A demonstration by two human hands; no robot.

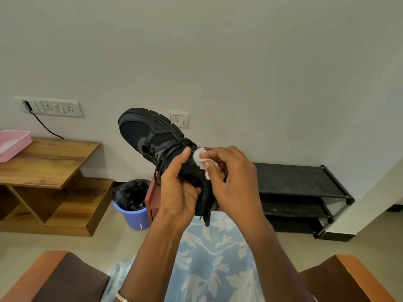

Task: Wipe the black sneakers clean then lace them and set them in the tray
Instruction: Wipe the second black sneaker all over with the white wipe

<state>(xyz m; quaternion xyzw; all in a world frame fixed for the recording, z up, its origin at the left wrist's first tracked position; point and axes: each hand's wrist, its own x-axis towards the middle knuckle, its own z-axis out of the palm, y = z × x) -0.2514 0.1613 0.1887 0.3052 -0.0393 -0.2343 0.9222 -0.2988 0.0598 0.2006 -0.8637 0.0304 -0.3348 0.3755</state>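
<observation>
I hold one black sneaker (150, 136) up in front of me, toe pointing up and to the left, its black laces loose over the tongue. My left hand (178, 188) grips it at the collar, fingers inside the opening and thumb on the tongue. My right hand (231, 177) pinches a small white wipe (199, 158) and presses it against the sneaker's side by the collar. The pink tray (13, 144) sits at the far left on a wooden table. No second sneaker is in view.
The wooden table (50, 162) with open shelves stands at left. On the floor below the sneaker stand a blue bin (135, 214) lined with a black bag and a reddish-brown stool (152, 199); a black shoe rack (301, 192) is at right. Chair armrests frame my lap.
</observation>
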